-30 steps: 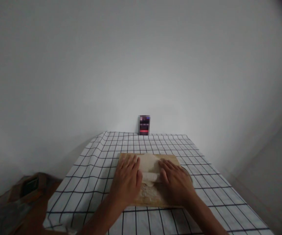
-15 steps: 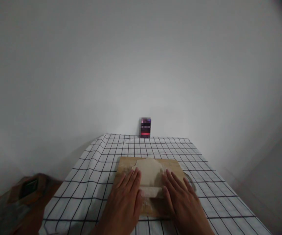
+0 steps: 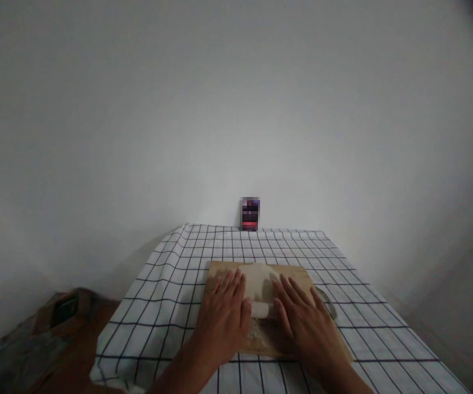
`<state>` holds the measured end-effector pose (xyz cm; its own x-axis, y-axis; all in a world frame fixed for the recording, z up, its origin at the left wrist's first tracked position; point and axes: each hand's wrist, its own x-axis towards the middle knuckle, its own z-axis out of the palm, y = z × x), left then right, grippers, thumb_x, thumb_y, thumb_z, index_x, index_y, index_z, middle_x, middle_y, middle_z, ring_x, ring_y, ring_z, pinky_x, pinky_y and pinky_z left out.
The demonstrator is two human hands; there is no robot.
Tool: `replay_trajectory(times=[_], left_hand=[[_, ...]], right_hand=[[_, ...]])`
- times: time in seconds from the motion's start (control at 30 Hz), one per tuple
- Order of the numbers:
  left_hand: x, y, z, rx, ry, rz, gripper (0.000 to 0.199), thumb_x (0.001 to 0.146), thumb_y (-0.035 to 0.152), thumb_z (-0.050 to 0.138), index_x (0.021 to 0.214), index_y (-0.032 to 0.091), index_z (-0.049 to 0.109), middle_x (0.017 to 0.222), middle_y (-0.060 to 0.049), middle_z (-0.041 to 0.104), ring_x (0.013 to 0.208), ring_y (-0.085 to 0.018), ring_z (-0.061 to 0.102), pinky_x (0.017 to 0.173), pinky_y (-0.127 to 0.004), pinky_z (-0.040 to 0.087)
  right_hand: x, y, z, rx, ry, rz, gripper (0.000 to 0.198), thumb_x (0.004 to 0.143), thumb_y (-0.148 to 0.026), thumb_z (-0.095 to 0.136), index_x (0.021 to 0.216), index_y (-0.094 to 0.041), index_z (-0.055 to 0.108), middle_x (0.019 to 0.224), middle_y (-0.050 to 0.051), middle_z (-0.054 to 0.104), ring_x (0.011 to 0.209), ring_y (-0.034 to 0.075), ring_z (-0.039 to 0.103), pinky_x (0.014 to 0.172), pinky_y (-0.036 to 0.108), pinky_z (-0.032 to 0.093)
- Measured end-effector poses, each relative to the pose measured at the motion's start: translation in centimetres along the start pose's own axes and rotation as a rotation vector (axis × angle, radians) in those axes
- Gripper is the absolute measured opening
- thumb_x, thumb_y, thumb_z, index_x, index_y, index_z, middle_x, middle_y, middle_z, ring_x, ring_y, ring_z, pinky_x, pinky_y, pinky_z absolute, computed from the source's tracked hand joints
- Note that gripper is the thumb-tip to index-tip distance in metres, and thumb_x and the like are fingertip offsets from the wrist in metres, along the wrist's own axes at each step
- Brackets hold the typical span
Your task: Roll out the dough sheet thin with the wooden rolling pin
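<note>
Rolling out dough (image 3: pixel 257 282) looks to be the step in hand. Dough lies on the wooden board (image 3: pixel 220 266), around the middle of its width, reaching its far edge; the near part runs under the rolling pin (image 3: pixel 261 310).

Hands: left hand (image 3: pixel 225 312) and right hand (image 3: pixel 303 323) both palm down, fingers straight and slightly spread, pointing at the far edge. They cover the two ends of the pin, pressing on it rather than gripping, as I read it; cannot tell how much of each palm makes contact. Floury patch shows between pin and near edge.

Next move, my judgement: calls for even weight on both ends and a level pass, so one side does not thin out first.

Change from half a second ago: pin and both hands sit farther from the near edge of the board, and less dough shows beyond the pin.

Surroundings: curved rim (image 3: pixel 327 302) just beside the right edge of the board, mostly hidden, object unclear. Checked cloth (image 3: pixel 179 306) covers the table; dark upright item (image 3: pixel 250 214) at its far edge, too blurred to identify.
</note>
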<state>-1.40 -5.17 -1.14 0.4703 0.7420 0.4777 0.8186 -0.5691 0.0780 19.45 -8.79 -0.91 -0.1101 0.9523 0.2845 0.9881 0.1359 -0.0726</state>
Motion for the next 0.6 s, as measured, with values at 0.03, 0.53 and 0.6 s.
replay_trajectory(times=[0.03, 0.53, 0.6], left_hand=[[-0.2, 0.0, -0.1, -0.009, -0.015, -0.002, 0.052, 0.108, 0.037, 0.03, 0.149, 0.016, 0.054, 0.158, -0.011, 0.05, 0.149, -0.028, 0.043, 0.124, -0.055, 0.035], [10.3, -3.1, 0.8, -0.165, -0.476, -0.066, 0.063, 0.107, 0.06, 0.021, 0.155, 0.03, 0.047, 0.166, -0.006, 0.037, 0.158, -0.031, 0.021, 0.125, -0.064, 0.016], [9.8, -3.1, 0.7, -0.178, -0.466, -0.062, 0.06, 0.108, 0.058, 0.022, 0.155, 0.031, 0.046, 0.166, -0.004, 0.038, 0.158, -0.03, 0.022, 0.126, -0.063, 0.017]], right_hand=[[-0.3, 0.0, -0.1, 0.002, 0.014, -0.012, 0.052, 0.105, -0.035, 0.034, 0.152, -0.023, 0.052, 0.161, 0.008, 0.044, 0.151, 0.032, 0.038, 0.121, 0.064, 0.03], [-1.8, 0.4, -1.2, 0.148, -0.037, -0.031, 0.053, 0.108, -0.045, 0.03, 0.143, -0.02, 0.061, 0.151, 0.009, 0.057, 0.145, 0.023, 0.048, 0.115, 0.041, 0.048], [-2.5, -0.2, -1.1, 0.149, -0.019, -0.011, 0.054, 0.108, -0.045, 0.03, 0.145, -0.019, 0.059, 0.152, 0.008, 0.057, 0.144, 0.022, 0.049, 0.114, 0.04, 0.049]])
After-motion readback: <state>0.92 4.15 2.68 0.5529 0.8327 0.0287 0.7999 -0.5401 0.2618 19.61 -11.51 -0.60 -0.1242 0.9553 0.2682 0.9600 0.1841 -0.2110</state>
